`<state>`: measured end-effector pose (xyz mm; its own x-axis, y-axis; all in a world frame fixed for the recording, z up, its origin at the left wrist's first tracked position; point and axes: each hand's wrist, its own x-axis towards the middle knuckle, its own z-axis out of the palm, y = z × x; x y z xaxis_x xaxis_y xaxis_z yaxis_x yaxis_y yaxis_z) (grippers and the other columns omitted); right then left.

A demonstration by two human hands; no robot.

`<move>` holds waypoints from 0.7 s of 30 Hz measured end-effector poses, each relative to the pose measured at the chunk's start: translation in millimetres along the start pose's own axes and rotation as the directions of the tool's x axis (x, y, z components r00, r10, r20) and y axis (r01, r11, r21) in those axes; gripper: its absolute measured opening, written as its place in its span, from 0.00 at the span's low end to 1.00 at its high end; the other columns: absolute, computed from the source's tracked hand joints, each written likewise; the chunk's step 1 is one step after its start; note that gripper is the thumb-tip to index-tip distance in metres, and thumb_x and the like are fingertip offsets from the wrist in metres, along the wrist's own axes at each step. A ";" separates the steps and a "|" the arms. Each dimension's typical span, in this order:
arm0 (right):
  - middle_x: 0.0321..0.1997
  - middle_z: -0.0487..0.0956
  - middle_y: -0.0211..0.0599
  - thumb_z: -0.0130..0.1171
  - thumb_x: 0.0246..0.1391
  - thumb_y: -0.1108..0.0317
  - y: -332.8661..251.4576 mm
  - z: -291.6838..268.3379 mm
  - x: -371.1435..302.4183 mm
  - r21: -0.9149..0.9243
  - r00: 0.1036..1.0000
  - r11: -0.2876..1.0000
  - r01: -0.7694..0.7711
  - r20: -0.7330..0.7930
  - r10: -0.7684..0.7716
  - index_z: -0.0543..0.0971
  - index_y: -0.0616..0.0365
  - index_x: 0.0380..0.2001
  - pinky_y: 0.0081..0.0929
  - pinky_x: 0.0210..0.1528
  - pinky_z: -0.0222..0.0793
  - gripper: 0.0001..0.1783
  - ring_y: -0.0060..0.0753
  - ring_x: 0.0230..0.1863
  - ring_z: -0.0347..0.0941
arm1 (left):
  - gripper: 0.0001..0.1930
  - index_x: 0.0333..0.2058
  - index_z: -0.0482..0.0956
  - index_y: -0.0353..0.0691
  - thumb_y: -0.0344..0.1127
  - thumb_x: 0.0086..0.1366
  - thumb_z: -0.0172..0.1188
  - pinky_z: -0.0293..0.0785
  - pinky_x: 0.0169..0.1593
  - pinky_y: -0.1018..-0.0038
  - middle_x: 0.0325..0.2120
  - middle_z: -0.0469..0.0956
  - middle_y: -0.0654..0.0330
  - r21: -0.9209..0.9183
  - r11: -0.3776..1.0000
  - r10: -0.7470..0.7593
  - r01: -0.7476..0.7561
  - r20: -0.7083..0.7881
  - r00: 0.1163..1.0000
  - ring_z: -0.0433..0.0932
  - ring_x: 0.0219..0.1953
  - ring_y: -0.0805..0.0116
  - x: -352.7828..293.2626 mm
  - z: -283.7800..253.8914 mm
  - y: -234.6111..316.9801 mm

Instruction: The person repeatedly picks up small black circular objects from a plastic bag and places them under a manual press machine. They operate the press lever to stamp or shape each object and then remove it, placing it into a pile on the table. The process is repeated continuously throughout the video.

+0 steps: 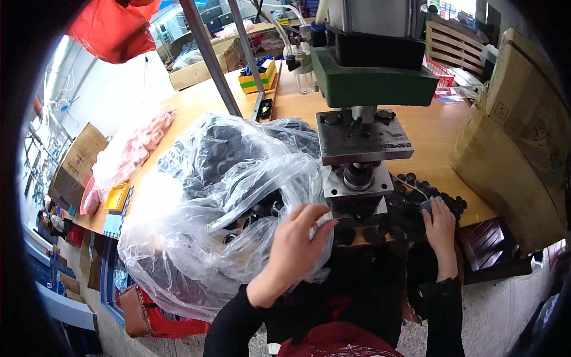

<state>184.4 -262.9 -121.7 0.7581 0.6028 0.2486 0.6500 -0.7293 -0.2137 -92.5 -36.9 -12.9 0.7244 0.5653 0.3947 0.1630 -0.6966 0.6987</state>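
In front of the press die (358, 177), my left hand (292, 247) reaches over the edge of a clear plastic bag (196, 262). Its thumb stands apart from the fingers, and nothing shows between them. Small round black parts (262, 209) lie inside the bag. At the right, my right hand (441, 229) is closed around a small grey corded switch (425, 206), its cable running back toward the press. More round black parts (410, 217) are heaped beside that hand and along the table's front edge. The steel upper plate (364, 143) hangs above the die.
The green press head (372, 77) towers over the wooden table (285, 107). A large cardboard box (517, 137) leans at the right. Metal posts (209, 56) rise behind the bag; a red bag (113, 31) hangs upper left. Pink plastic bags (135, 146) and a yellow tray (117, 196) lie left.
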 end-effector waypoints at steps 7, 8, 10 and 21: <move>0.65 0.67 0.46 0.47 0.65 0.53 0.1 1.7 -0.5 0.054 0.997 0.998 -0.034 0.071 0.031 0.69 0.58 0.60 0.44 0.67 0.52 0.27 0.47 0.66 0.61 | 0.28 0.50 0.75 0.37 0.46 0.54 0.68 0.70 0.52 0.60 0.44 0.77 0.46 0.567 0.785 -0.319 0.250 0.024 0.947 0.75 0.48 0.46 2.5 -55.1 -118.8; 0.66 0.66 0.44 0.47 0.66 0.52 3.1 -0.2 -1.1 0.092 0.997 0.995 -0.039 0.077 0.032 0.68 0.57 0.61 0.45 0.68 0.51 0.28 0.48 0.66 0.61 | 0.31 0.52 0.74 0.37 0.47 0.53 0.68 0.69 0.53 0.60 0.46 0.76 0.45 0.591 0.773 -0.321 0.230 0.052 0.946 0.73 0.50 0.45 4.7 -52.5 -125.3; 0.65 0.68 0.44 0.48 0.65 0.53 -3.5 -2.8 -12.4 0.204 0.996 0.979 0.012 -0.090 0.007 0.69 0.57 0.60 0.44 0.67 0.53 0.26 0.48 0.66 0.61 | 0.35 0.55 0.71 0.39 0.48 0.50 0.70 0.64 0.58 0.59 0.52 0.72 0.44 0.585 0.762 -0.402 0.277 0.091 0.911 0.69 0.56 0.45 12.6 -51.4 -131.3; 0.38 0.74 0.40 0.63 0.54 0.72 -112.0 -57.8 -18.2 0.590 0.930 0.750 0.300 -0.356 -0.092 0.74 0.59 0.43 0.32 0.40 0.71 0.14 0.39 0.38 0.74 | 0.26 0.54 0.71 0.32 0.25 0.55 0.66 0.73 0.48 0.76 0.44 0.70 0.61 -0.371 0.878 -0.225 0.301 0.234 0.946 0.74 0.44 0.74 -8.2 -74.5 -64.2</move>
<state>94.8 -210.8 -47.7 0.6267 0.5124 0.5871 0.7457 -0.1754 -0.6428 -158.8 36.1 -16.5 0.8051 0.5882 0.0764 0.1125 -0.2779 0.9540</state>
